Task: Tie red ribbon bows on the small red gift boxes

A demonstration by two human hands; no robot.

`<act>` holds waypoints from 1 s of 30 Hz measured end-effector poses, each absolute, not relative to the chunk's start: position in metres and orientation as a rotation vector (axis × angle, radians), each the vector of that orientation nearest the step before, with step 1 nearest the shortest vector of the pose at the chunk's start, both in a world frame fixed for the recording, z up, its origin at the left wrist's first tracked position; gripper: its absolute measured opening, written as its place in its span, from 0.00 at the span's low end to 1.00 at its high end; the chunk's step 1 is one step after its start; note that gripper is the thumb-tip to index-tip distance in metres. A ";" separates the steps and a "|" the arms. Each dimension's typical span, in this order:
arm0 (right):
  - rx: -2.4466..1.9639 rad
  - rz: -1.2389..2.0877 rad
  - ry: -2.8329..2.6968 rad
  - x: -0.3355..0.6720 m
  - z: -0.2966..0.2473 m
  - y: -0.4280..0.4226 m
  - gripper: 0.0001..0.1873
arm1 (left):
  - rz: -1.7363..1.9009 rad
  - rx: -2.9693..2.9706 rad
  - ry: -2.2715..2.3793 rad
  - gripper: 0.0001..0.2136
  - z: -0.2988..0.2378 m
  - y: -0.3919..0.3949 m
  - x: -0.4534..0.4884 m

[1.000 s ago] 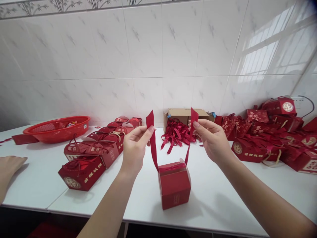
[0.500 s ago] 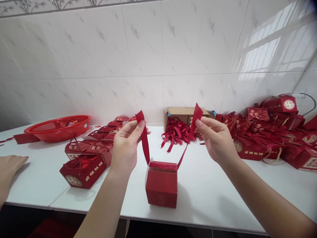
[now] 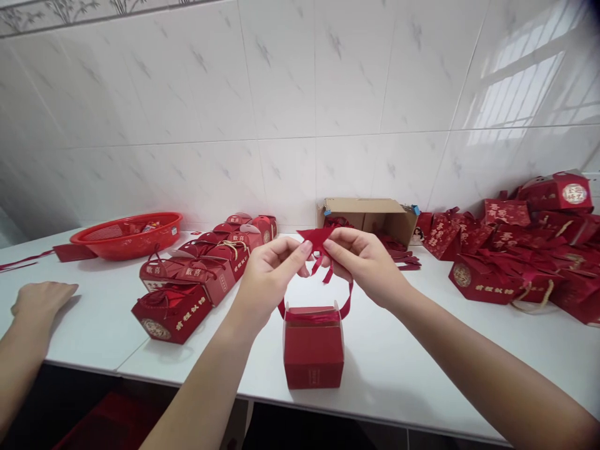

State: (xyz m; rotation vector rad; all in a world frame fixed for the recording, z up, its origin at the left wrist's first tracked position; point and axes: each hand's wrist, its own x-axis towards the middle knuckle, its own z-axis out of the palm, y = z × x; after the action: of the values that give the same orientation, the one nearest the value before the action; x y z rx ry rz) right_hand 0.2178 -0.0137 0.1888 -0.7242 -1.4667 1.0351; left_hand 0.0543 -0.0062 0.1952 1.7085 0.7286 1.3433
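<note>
A small red gift box (image 3: pixel 313 350) stands upright on the white table (image 3: pixel 412 369) near its front edge. A red ribbon (image 3: pixel 317 237) runs up from both sides of the box's top. Its two ends meet above the box. My left hand (image 3: pixel 269 275) pinches one end between thumb and forefinger. From the other side my right hand (image 3: pixel 363 262) pinches the second end, and the fingertips of both hands almost touch.
Finished red boxes (image 3: pixel 187 281) lie in a row at the left, with a red plastic basket (image 3: pixel 126 234) behind them. A cardboard box (image 3: pixel 370 212) of ribbons stands by the wall. More red boxes (image 3: pixel 520 250) are piled at the right. Another person's hand (image 3: pixel 40 303) rests at the far left.
My hands have come together above the box, bringing the two ribbon ends from wide apart to crossing. The ribbon sides now hang slack in loops. The box has barely moved.
</note>
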 end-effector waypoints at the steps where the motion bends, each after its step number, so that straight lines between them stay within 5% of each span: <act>1: -0.682 1.037 -1.511 0.215 0.188 -0.013 0.08 | 1.337 1.745 0.766 0.12 0.195 -0.007 0.054; 11: -0.531 0.805 -1.771 0.217 0.173 -0.004 0.10 | 1.118 1.741 0.792 0.09 0.192 -0.004 0.041; 17: -0.451 -0.216 -2.084 0.231 0.165 0.001 0.14 | 0.906 1.484 0.738 0.09 0.195 -0.012 0.037; 21: -0.534 -0.570 -2.056 0.234 0.163 0.001 0.16 | 0.923 1.549 0.766 0.09 0.193 -0.015 0.036; 26: -0.524 -0.588 -2.042 0.234 0.159 0.004 0.17 | 0.976 1.674 0.863 0.10 0.191 -0.013 0.034; 30: -0.560 -0.217 -1.960 0.228 0.155 0.002 0.14 | 1.141 1.959 1.020 0.10 0.185 -0.017 0.035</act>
State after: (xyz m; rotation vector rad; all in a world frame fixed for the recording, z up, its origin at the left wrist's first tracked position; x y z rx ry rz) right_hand 0.2282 0.0016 0.1550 -0.5597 -1.9597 -0.2167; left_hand 0.0348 -0.0170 0.1849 1.9587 1.0201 1.1406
